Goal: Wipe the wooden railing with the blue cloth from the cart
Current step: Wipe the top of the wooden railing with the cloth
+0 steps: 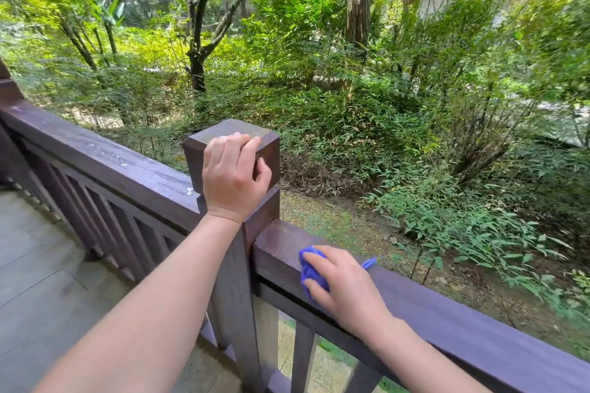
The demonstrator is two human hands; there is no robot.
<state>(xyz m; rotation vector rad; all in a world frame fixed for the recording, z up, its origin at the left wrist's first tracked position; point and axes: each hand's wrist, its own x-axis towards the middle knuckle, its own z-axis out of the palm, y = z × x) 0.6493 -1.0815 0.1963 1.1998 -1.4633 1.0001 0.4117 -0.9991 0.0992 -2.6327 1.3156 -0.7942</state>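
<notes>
No writing or labels can be read anywhere. Two bare hands are in view and one blue cloth point(311, 268). The right hand point(343, 284) presses flat, fingers together, on the bunched cloth atop the wooden railing point(447, 313), just right of the square post point(231, 150); a corner of cloth pokes out on the hand's far side. The left hand point(234, 174) rests curled over the near top edge of the one post, gripping nothing else. Shrubs and two tree trunks stand beyond the rail.
</notes>
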